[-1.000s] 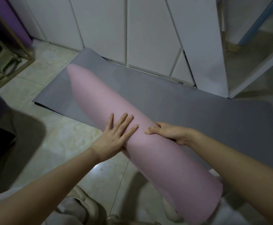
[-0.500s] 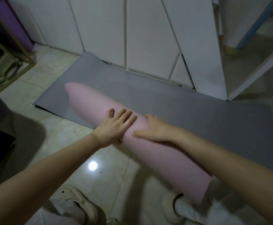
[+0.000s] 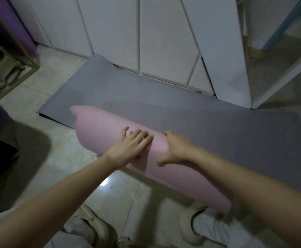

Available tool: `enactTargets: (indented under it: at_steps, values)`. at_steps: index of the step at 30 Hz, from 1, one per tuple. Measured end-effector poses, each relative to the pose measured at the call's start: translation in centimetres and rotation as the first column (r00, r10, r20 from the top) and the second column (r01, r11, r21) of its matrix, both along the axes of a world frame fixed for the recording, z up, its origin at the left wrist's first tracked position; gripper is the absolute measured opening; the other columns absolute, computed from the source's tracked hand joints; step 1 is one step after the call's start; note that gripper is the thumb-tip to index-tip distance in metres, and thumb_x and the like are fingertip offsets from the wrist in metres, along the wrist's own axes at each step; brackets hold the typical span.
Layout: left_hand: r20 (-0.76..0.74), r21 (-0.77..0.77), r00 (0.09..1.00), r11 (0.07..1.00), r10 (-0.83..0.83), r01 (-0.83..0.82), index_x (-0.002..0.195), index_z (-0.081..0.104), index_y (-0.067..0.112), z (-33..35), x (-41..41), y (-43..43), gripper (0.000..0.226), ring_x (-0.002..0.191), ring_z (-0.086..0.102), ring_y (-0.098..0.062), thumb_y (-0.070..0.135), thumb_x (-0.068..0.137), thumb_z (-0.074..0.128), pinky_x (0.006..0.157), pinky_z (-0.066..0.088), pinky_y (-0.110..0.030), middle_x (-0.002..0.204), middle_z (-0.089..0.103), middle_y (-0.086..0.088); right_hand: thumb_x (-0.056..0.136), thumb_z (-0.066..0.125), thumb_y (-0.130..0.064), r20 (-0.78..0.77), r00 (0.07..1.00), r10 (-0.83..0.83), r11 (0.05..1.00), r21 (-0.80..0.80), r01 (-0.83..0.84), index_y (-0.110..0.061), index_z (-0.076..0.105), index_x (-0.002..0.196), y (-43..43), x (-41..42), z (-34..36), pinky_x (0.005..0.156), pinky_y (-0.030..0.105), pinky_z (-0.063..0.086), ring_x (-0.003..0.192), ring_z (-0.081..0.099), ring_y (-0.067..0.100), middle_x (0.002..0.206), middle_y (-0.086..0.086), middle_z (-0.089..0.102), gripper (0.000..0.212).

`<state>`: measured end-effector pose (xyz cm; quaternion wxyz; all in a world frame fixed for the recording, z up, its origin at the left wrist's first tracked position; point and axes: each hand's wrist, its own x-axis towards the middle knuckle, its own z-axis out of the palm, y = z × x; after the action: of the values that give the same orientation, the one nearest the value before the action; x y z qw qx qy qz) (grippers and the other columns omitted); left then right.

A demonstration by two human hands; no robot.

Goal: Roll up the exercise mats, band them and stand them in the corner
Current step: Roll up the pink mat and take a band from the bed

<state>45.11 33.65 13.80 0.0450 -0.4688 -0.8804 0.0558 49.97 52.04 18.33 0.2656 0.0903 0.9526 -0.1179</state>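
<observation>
The rolled pink mat [image 3: 99, 127] lies slantwise on the tiled floor [image 3: 56, 167], overlapping the near edge of the flat grey mat [image 3: 217, 126]. The left hand [image 3: 130, 147] presses on it with straight, spread fingers; beside it, the right hand [image 3: 176, 147] cups round the roll.

Rolled mat [image 3: 110, 135] lying aslant over the near edge of a flat mat [image 3: 208, 122].
The flat mat spreads on the floor [image 3: 56, 158], its far edge against the cabinet doors [image 3: 164, 42]. Side by side on the roll's middle, the left hand [image 3: 128, 149] lies flat and the right hand [image 3: 174, 149] wraps over its far side. A rack [image 3: 8, 68] stands far left.
</observation>
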Motion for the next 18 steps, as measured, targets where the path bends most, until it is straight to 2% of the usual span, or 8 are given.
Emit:
enactTargets:
  at_steps: [2,3,5,8,11,14,16,18]
  values:
    - [0.026,0.092,0.998,0.994,0.063,-0.066,0.101,0.047,0.018,-0.7,0.9,-0.8,0.038,0.073,0.060,-0.027,0.026,0.068,0.064,0.061,0.046,-0.035,0.087,0.057,-0.007,0.043,0.077,-0.060,0.094,0.981,-0.171,0.971,-0.152,0.184,-0.019,0.036,0.135,0.9,0.1,-0.4,0.089,0.037,0.050,0.107,0.057,0.025,0.124,0.003,0.056,0.109]
    - [0.094,0.142,0.988,0.980,0.124,-0.137,0.097,0.048,0.019,-0.9,1.3,-1.0,0.025,0.070,0.060,-0.027,0.021,0.076,0.060,0.056,0.043,-0.032,0.084,0.054,-0.005,0.040,0.077,-0.059,0.123,0.961,-0.249,0.934,-0.233,0.272,-0.018,0.038,0.134,1.2,0.2,-0.7,0.090,0.037,0.050,0.105,0.057,0.024,0.123,0.002,0.055,0.110]
    - [0.310,0.208,0.912,0.917,0.267,-0.340,0.109,0.051,0.017,-1.2,2.2,-0.9,0.020,0.082,0.060,-0.029,0.018,0.090,0.055,0.059,0.041,-0.034,0.095,0.053,-0.006,0.045,0.082,-0.053,0.148,0.921,-0.360,0.851,-0.352,0.390,-0.015,0.039,0.132,1.5,0.5,-1.3,0.090,0.035,0.050,0.103,0.056,0.021,0.119,0.001,0.053,0.104]
    - [0.607,0.253,0.713,0.766,0.350,-0.591,0.131,0.039,0.014,-1.0,3.5,0.3,0.037,0.095,0.054,-0.031,0.031,0.098,0.043,0.075,0.042,-0.036,0.113,0.044,-0.009,0.040,0.081,-0.052,0.143,0.882,-0.449,0.772,-0.435,0.464,-0.013,0.037,0.135,1.4,0.7,-1.8,0.091,0.035,0.049,0.104,0.057,0.020,0.118,0.001,0.054,0.111]
    - [0.767,0.340,0.572,0.571,0.291,-0.747,0.142,0.027,0.008,-0.4,3.8,1.5,0.055,0.114,0.046,-0.028,0.032,0.097,0.047,0.093,0.034,-0.026,0.129,0.036,-0.013,0.047,0.083,-0.046,0.117,0.866,-0.487,0.721,-0.506,0.474,-0.015,0.037,0.135,1.1,0.2,-1.5,0.087,0.031,0.049,0.101,0.057,0.018,0.115,-0.001,0.054,0.104]
    - [0.909,0.276,0.371,0.391,0.191,-0.878,0.149,0.013,0.012,0.1,2.4,2.3,0.076,0.131,0.036,-0.027,0.042,0.093,0.053,0.106,0.027,-0.026,0.141,0.028,-0.013,0.057,0.083,-0.042,0.066,0.869,-0.491,0.718,-0.534,0.447,-0.017,0.033,0.137,0.9,-0.4,-1.1,0.085,0.028,0.047,0.101,0.056,0.017,0.114,-0.003,0.052,0.097]
    - [0.963,0.236,0.262,0.273,0.064,-0.933,0.148,0.014,0.022,0.6,1.0,2.6,0.096,0.132,0.037,-0.026,0.064,0.076,0.063,0.111,0.031,-0.041,0.144,0.031,-0.010,0.049,0.081,-0.048,0.038,0.874,-0.485,0.715,-0.558,0.421,-0.020,0.034,0.135,0.4,-0.6,-0.8,0.088,0.032,0.050,0.101,0.059,0.016,0.116,-0.004,0.056,0.102]
    - [0.985,0.175,0.175,0.133,-0.012,-0.976,0.138,0.023,0.029,1.0,-0.5,2.8,0.117,0.126,0.045,-0.028,0.086,0.046,0.065,0.103,0.041,-0.052,0.140,0.040,-0.007,0.041,0.078,-0.052,0.013,0.877,-0.480,0.711,-0.580,0.397,-0.023,0.035,0.131,0.0,-0.5,-0.9,0.088,0.037,0.053,0.097,0.062,0.015,0.114,-0.005,0.059,0.103]
